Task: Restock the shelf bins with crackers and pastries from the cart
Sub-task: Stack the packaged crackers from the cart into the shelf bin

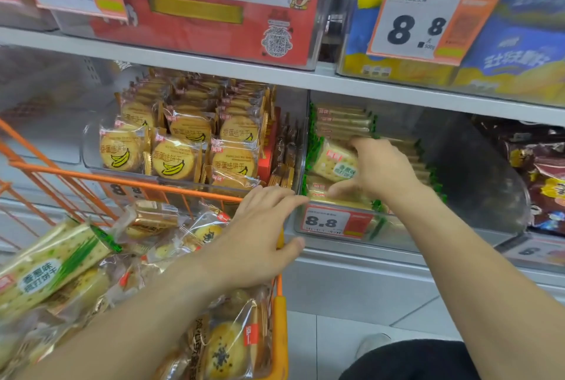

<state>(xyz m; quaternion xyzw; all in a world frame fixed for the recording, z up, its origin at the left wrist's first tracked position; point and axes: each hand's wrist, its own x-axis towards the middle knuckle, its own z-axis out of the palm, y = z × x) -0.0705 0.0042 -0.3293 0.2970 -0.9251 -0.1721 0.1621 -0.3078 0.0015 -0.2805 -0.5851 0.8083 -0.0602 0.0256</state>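
Your right hand [379, 170] reaches into the clear bin [489, 220] on the lower shelf, fingers and thumb curled around a green-edged cracker packet [334, 164] standing tilted among the stacked packets there. Your left hand [260, 227] stretches forward over the orange cart [279, 312], fingers straight and spread, holding nothing, its fingertips near the bin's front corner. More crackers and pastries lie in the cart below it.
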